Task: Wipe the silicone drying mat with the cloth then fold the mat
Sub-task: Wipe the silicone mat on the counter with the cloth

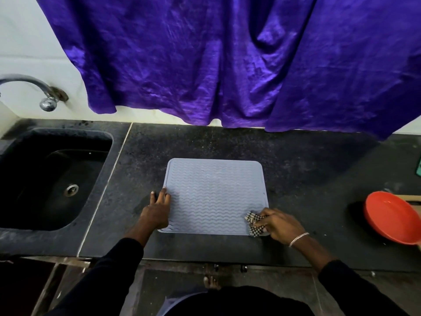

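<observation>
A pale blue-grey silicone drying mat [216,197], ribbed with wavy lines and bearing no legible writing, lies flat and unfolded near the front edge of the dark worktop [307,169], its sides squared to that edge. The left hand [157,210], its grip released, presses flat on the mat's left edge. The right hand [279,225] clenches a checked cloth [254,223] at the mat's front right corner.

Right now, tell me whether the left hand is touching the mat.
Touching. The head view shows the left hand lying flat over the mat at its left edge, fingers pressed on the ridged surface with no gap visible.
</observation>
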Available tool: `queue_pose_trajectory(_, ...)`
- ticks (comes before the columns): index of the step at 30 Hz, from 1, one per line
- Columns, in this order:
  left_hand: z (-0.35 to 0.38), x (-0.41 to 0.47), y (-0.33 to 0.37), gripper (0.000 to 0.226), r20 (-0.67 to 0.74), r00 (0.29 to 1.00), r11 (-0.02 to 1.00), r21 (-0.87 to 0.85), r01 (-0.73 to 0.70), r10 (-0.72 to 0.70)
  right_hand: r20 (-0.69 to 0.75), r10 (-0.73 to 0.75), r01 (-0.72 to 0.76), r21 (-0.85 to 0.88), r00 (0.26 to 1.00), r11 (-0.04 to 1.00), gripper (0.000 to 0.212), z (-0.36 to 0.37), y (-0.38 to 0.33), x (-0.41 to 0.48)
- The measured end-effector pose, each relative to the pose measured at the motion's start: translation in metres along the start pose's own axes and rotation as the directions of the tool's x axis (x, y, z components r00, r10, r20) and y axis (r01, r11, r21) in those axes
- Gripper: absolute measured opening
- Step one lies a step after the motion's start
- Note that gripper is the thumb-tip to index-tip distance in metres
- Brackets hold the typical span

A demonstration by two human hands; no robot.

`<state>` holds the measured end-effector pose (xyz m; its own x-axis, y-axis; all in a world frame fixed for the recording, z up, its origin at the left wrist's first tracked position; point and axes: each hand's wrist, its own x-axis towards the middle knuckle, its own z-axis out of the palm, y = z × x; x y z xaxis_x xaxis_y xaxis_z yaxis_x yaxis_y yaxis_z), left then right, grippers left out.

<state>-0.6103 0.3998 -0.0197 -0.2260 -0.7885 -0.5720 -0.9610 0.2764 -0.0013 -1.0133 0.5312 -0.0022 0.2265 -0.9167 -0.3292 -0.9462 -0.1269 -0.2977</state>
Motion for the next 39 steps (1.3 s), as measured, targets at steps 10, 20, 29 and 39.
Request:
queue_pose_trajectory(10,-0.002,0.002,0.0,0.084,0.026,1.0,0.999,0.031,-0.017,0.016,-0.037,-0.02,0.023,0.079,0.999,0.997,0.046,0.007,-0.03,0.018)
queue_pose_trajectory(20,0.0,0.0,0.0,0.083,0.013,1.0,1.0,0.011,-0.016,0.016,0.001,0.05,-0.05,-0.097,0.999,0.994,0.048,0.004,0.023,-0.019)
queue_pose_trajectory(29,0.0,0.003,0.0,0.085,0.03,1.0,1.0,0.021,-0.007,0.006,-0.053,0.068,-0.069,-0.028,0.996,0.997,0.042,-0.004,0.009,-0.014)
queue_pose_trajectory(39,0.0,0.004,-0.001,0.086,0.039,0.999,0.996,0.086,-0.035,0.032,0.02,0.171,-0.169,-0.076,0.985,0.983,0.043,-0.006,0.017,-0.024)
